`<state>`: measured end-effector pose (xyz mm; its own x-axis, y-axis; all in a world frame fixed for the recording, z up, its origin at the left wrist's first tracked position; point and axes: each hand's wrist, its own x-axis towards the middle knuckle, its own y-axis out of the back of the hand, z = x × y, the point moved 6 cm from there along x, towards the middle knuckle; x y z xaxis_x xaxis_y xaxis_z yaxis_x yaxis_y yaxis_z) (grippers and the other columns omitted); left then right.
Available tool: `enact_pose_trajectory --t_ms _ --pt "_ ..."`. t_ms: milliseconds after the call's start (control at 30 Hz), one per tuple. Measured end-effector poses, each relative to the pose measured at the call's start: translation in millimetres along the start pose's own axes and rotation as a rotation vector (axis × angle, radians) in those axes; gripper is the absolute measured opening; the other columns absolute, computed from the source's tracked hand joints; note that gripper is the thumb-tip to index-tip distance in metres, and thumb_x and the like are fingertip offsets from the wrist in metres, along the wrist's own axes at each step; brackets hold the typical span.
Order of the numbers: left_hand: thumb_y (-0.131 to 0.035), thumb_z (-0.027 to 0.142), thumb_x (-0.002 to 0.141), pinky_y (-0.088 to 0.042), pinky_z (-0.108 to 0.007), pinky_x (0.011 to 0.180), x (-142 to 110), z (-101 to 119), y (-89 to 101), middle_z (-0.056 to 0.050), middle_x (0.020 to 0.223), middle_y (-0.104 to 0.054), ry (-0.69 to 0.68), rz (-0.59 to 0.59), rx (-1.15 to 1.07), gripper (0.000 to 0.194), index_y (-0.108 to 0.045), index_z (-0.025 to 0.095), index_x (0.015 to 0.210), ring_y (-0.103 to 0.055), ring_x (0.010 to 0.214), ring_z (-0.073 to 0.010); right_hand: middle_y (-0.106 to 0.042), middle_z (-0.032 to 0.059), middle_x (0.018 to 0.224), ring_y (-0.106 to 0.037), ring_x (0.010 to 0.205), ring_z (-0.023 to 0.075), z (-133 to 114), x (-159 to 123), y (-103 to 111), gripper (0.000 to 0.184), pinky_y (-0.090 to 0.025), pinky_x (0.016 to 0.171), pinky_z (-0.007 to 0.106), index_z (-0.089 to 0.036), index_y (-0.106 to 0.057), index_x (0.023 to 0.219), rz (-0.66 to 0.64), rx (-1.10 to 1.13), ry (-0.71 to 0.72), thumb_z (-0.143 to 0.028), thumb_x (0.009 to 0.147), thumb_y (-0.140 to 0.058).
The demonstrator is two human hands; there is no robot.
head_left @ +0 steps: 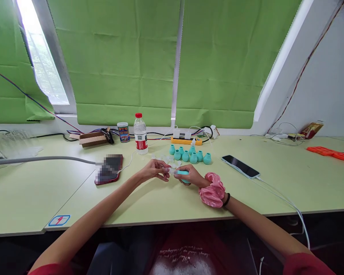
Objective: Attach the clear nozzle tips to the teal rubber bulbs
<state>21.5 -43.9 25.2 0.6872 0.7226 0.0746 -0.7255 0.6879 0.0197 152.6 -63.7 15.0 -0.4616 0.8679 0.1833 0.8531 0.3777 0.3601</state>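
Dark red short-sleeved shirt [186,244] with pale lettering at bottom centre, shiny pink scrunchie [212,190], black beaded bracelet [227,199]

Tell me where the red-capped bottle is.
In the head view, the bottle stands left of centre on the table, just right of the printed can.

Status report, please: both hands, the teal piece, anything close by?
Right hand holding teal piece. Left hand pinching white piece beside it. Teal pots standing just beyond the hands.
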Motion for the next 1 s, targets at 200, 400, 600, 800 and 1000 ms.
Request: enact_pose_trajectory --t_ms 200,400,600,800,1000 --pt "-0.064 0.040 0.066 -0.052 -0.038 0.061 2.7 2.9 -0.7 -0.006 0.062 -0.061 -0.065 0.085 0.137 0.042 -0.059 0.007 0.091 -0.057 0.054 -0.0123 -0.046 -0.0045 0.046 -0.037 0.032 0.0052 -0.9 2.6 -3.8 0.036 -0.031 0.030 0.017 -0.014 -0.054 0.072 -0.005 -0.078 0.041 -0.049 0.071 -0.048" --pt "-0.036 0.045 0.082 -0.049 -0.028 0.062 6.0 14.1 1.9 -0.007 0.079 -0.059 -0.202 0.313 0.391 0.053 -0.040 0.010 0.121 -0.054 0.064 -0.0108 -0.057 0.0006 0.071 -0.051 0.061 0.0111 -6.8 9.2 19.2 0.032 -0.044 0.058 0.023 -0.015 -0.058 0.083 0.280 -0.256 0.186 -0.043 0.070 -0.053" --pt "-0.053 0.040 0.069 -0.039 -0.030 0.066 -5.5 22.2 32.7 -0.008 0.071 -0.059 -0.148 0.499 0.881 0.036 -0.064 0.011 0.087 -0.053 0.075 -0.0210 -0.059 0.0058 0.079 -0.051 0.071 0.0158 3.0 6.8 74.2 0.032 -0.041 0.068 0.028 -0.013 -0.059 0.080 0.676 -0.447 0.172 -0.042 0.069 -0.052" --pt "-0.065 0.033 0.051 -0.035 -0.034 0.064 -10.2 17.3 47.7 -0.008 0.059 -0.058 -0.003 0.440 1.219 0.025 -0.064 0.013 0.066 -0.055 0.072 -0.0288 -0.060 0.0053 0.070 -0.049 0.058 0.0146 16.9 6.1 110.5 0.029 -0.039 0.058 0.027 -0.013 -0.062 0.074 0.793 -0.591 0.034 -0.039 0.064 -0.053" --pt "-0.063 0.025 0.051 -0.036 -0.025 0.056 -10.2 15.1 38.6 -0.002 0.061 -0.058 0.023 0.201 1.280 0.023 -0.062 0.018 0.073 -0.055 0.065 -0.0201 -0.061 0.0029 0.064 -0.051 0.056 0.0142 24.2 6.1 106.9 0.018 -0.035 0.052 0.024 -0.017 -0.060 0.065 0.735 -0.688 -0.073 -0.033 0.060 -0.057"
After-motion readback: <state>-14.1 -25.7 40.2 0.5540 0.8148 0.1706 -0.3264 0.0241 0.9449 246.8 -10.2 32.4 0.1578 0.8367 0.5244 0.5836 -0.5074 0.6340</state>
